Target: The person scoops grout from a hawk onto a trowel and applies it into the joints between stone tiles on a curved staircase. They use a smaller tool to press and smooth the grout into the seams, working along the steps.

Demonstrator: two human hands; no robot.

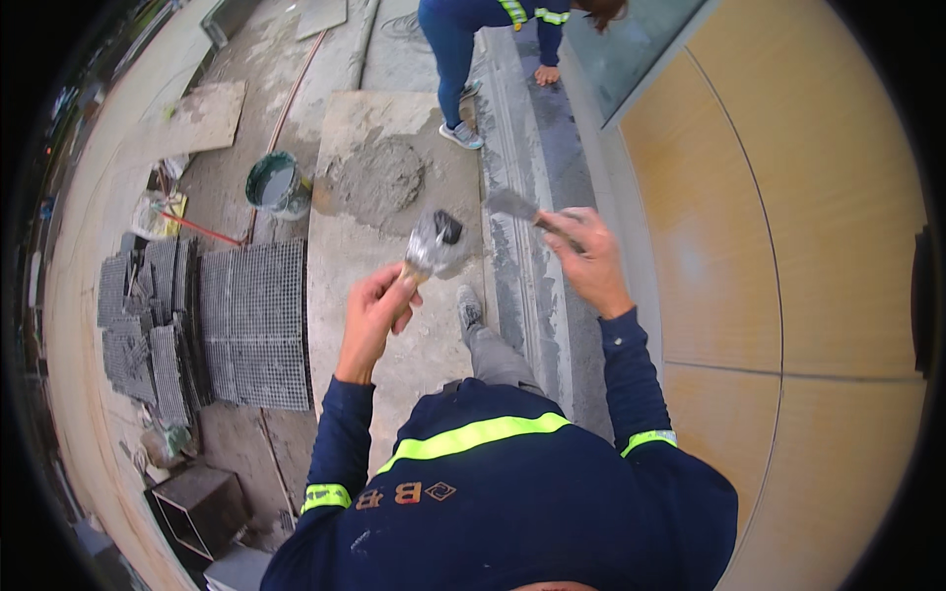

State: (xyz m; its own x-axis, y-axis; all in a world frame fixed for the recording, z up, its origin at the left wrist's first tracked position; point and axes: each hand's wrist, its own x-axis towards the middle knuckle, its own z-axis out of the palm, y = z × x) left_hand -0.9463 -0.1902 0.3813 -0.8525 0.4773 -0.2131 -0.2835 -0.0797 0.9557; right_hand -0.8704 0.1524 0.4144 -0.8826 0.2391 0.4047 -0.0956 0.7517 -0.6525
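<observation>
My left hand [370,320] is closed round the wooden handle of a putty knife [424,251]; its broad silvery blade carries a dark lump and is slightly blurred. My right hand [591,258] grips a second putty knife [514,206], its grey blade pointing left and away from me. The two blades are apart, in front of my chest. Beyond the left blade, a wet grey mortar heap [384,172] lies spread on a pale board [340,118]. Beneath my right hand runs a grey-smeared stone ledge [522,286].
Left of the board stand a dark green bucket [279,189] and stacked grey mosaic tile sheets [251,320]. A co-worker [458,74] bends at the far end, one hand on the ledge. Tan wall panels [709,217] rise on the right. A square metal tube [202,512] lies lower left.
</observation>
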